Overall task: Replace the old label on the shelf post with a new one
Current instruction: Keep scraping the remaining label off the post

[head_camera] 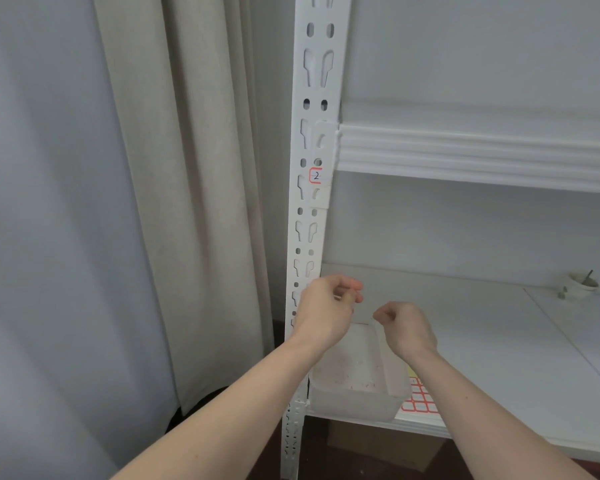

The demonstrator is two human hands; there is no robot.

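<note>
At the front edge of the lower shelf our forearms reach up past a white plastic tub and a sheet of red-bordered stickers, half hidden under our right wrist. Our left hand and right hand hover near each other, fingers curled, pinching opposite corners of a pale sheet — too faint to identify. Beyond, the perforated shelf post runs upright, its foot cut off below. Higher up it, the old label — red-edged, marked "2" — sits upright, facing us.
</note>
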